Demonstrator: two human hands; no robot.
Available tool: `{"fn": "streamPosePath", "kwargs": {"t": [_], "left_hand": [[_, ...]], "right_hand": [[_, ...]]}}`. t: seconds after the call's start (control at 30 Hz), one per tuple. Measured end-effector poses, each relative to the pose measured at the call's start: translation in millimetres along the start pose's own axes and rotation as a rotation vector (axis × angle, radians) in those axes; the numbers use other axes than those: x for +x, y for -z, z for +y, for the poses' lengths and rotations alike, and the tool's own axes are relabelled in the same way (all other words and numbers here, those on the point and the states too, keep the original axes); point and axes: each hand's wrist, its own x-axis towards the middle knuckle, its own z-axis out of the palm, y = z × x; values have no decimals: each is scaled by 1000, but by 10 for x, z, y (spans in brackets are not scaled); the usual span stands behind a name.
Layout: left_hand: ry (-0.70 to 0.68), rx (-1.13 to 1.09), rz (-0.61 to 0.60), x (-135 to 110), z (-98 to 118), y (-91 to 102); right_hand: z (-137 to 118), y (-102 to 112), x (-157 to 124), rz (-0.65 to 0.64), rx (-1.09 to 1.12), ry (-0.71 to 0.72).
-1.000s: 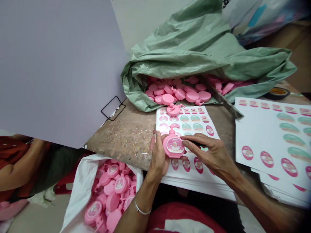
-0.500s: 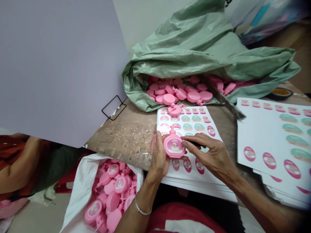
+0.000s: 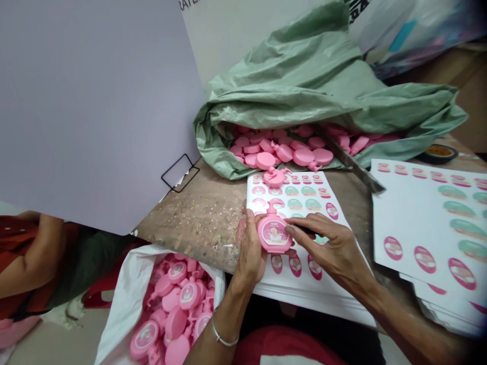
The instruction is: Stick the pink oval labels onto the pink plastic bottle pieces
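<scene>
My left hand (image 3: pixel 251 251) grips a small pink toy bottle (image 3: pixel 274 232) with a round picture sticker on its front, held over a sticker sheet (image 3: pixel 304 195). My right hand (image 3: pixel 329 242) rests beside it on the right, its fingers together and a fingertip pressed against the bottle's sticker edge. Another pink bottle (image 3: pixel 274 176) lies at the top of the sheet, just below the green bag.
A green plastic bag (image 3: pixel 315 86) of plain pink bottles lies open behind. A white bag (image 3: pixel 125 299) of stickered bottles sits lower left. More sticker sheets (image 3: pixel 429 223) are stacked at right. A grey board (image 3: pixel 91 101) stands at left, with another person's arm (image 3: pixel 30 258) below it.
The view has shifted slightly downward. Both hands stay on the pink bottle; my right fingertip has slid a little along the sticker.
</scene>
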Motion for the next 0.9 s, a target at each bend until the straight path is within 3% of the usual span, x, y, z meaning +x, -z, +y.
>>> {"fn": "streamPosePath", "kwargs": {"t": [0.13, 0.23, 0.33, 0.4, 0.43, 0.5, 0.6, 0.67, 0.73, 0.8, 0.9], "left_hand": [[-112, 78, -162, -60, 32, 30], [-111, 140, -279, -136, 56, 47], [-29, 179, -392, -173, 76, 98], [-18, 235, -395, -121, 106, 199], [-50, 289, -328, -63, 131, 274], [-185, 481, -73, 107, 209, 450], [-418, 911, 291, 395, 366, 674], [-612, 1072, 425, 523, 452, 718], [-815, 1072, 465, 578, 489, 661], [-837, 957, 344, 592, 471, 529], [-508, 656, 26, 623, 397, 291]], "right_hand": [[37, 19, 4, 32, -177, 82], [86, 4, 3, 124, -390, 83], [223, -68, 63, 113, -306, 46], [389, -115, 192, 57, -233, -41], [487, -132, 289, 47, -237, -114], [681, -158, 542, 34, -279, -245], [885, -221, 980, 22, -423, -240], [948, -280, 1222, -79, -529, -227], [965, -320, 1357, -185, -587, -235], [942, -315, 1361, -231, -594, -217], [822, -222, 1179, -306, -463, -108]]}}
